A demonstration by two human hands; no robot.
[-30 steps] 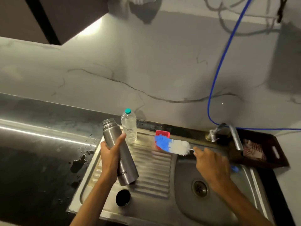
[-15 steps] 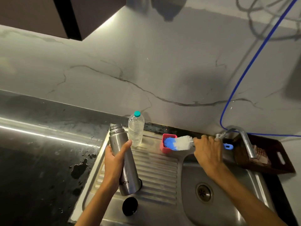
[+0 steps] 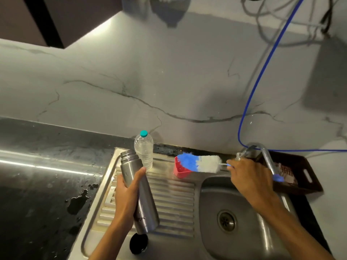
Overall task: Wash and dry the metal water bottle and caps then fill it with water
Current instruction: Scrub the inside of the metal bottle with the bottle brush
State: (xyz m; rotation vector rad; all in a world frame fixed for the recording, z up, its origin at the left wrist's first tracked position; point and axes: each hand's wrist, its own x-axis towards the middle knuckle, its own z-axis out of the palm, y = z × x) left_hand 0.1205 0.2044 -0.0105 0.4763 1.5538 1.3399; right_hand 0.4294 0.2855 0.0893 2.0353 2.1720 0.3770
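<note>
My left hand [image 3: 127, 196] grips the uncapped metal water bottle [image 3: 142, 199] around its middle and holds it tilted over the ribbed drainboard [image 3: 174, 199]. Just below the bottle's base lies a black cap [image 3: 138, 243] on the steel. My right hand [image 3: 249, 177] holds the handle of a blue and white bottle brush [image 3: 199, 163], whose bristle head points left. The blue tip sits over a small red container [image 3: 180, 170].
A clear plastic bottle [image 3: 144, 149] with a teal cap stands behind the metal bottle. The sink basin [image 3: 212, 194] with its drain [image 3: 226, 221] is at the right, under the tap [image 3: 262, 152]. A dark tray [image 3: 300, 177] sits beyond. Water puddles [image 3: 77, 201] spot the black counter.
My right hand has drawn the brush out of the red container to the right, so its whole bristle head shows. My left hand keeps holding the metal bottle.
</note>
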